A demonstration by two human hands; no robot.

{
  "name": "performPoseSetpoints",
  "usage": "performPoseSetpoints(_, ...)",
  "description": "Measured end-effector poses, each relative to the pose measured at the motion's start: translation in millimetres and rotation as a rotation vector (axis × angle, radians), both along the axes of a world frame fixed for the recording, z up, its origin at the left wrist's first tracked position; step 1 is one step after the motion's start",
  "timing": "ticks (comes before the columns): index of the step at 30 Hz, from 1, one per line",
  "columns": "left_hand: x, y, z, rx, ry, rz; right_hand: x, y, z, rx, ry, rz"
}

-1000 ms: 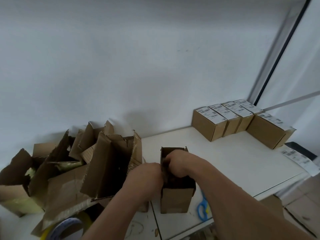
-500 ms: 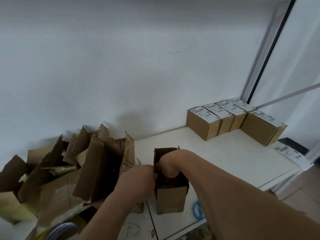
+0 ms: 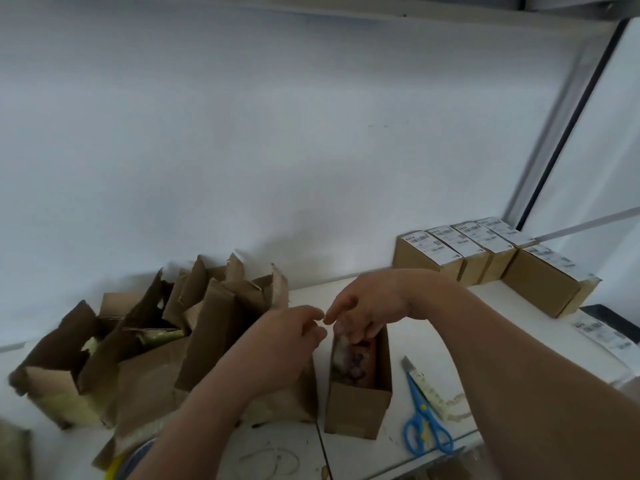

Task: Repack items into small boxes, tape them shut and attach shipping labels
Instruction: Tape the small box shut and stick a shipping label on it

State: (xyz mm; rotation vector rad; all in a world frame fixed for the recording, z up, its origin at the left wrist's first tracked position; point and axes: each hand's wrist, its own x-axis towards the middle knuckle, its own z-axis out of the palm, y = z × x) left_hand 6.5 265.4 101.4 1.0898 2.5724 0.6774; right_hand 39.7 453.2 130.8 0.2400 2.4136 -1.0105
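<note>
A small open brown box (image 3: 360, 407) stands upright near the table's front edge. Inside it lies a packed item (image 3: 353, 360) with a pale wrapped top and a reddish side. My right hand (image 3: 374, 303) hovers over the box mouth. Its bent fingers dip inside and touch the item's top, while the index finger points left. Whether they pinch the item is hidden. My left hand (image 3: 284, 341) is just left of the box, fingers loosely curled, holding nothing and not touching the box.
Torn open cartons (image 3: 138, 344) crowd the left. Several labelled sealed boxes (image 3: 446, 258) line the back right. Blue scissors (image 3: 427, 424) and a utility knife (image 3: 424, 384) lie right of the box. A tape roll (image 3: 128, 460) sits front left, and label strips (image 3: 602, 336) lie far right.
Both hands have lifted from the box mouth, so the item inside now shows. My left hand has come off the box edge. The view has swung to show scissors and knife.
</note>
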Motion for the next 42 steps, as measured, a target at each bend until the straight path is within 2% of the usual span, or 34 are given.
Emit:
performPoseSetpoints(2,-2,-17,11,0.103,-0.013,0.055,-5,-10,8,-0.018,0.04,-0.004)
performPoseSetpoints(4,-7,-37,19,0.125,0.068,0.117,-13,-26,16,-0.014,0.086,0.019)
performPoseSetpoints(9,-38,-109,16,-0.082,0.269,0.34,-46,-90,28,0.011,0.211,0.08)
performPoseSetpoints(13,-58,-176,7,-0.15,0.271,0.533,-82,-159,28,0.042,0.326,0.178)
performPoseSetpoints(18,-72,-246,2,-0.088,0.304,0.672,-123,-253,13,0.076,0.396,0.253)
performPoseSetpoints(26,-98,-344,-8,0.143,0.21,0.934,-190,-354,-25,0.231,0.531,0.371)
performPoseSetpoints(30,-109,-375,-18,0.243,0.102,1.006,-224,-385,-53,0.26,0.523,0.385)
performPoseSetpoints(36,-119,-398,-40,0.309,0.007,1.021,-266,-407,-68,0.473,0.531,0.436)
performPoseSetpoints(38,-120,-397,-44,0.319,-0.005,1.003,-283,-406,-68,0.589,0.462,0.445)
performPoseSetpoints(42,-128,-389,-47,0.309,0.02,0.974,-302,-409,-74,0.891,0.179,0.58)
